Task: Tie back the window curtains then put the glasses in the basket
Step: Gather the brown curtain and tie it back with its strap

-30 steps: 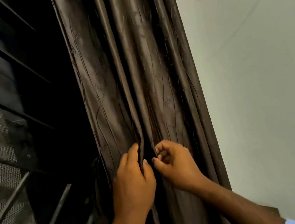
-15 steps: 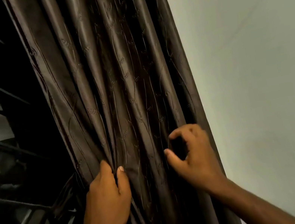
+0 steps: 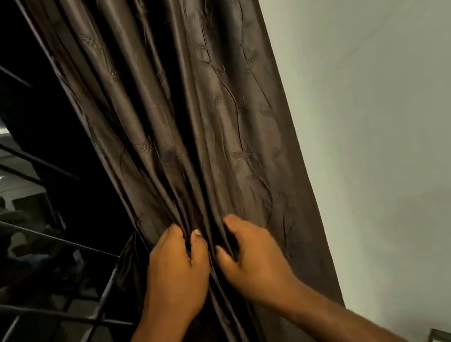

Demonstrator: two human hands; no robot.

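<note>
Both hands bunch curtain (image 3: pixel 208 113): left hand (image 3: pixel 176 273), right hand (image 3: pixel 255 259) each pinching folds, gathering for tie-back.

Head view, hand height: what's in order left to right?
Black window bars → left hand gripping curtain folds → right hand gripping curtain folds → free right edge of the brown curtain → pale wall.

Black window bars (image 3: pixel 21 164) cross dark glass at left; a pale wall (image 3: pixel 388 112) stands at right.
</note>
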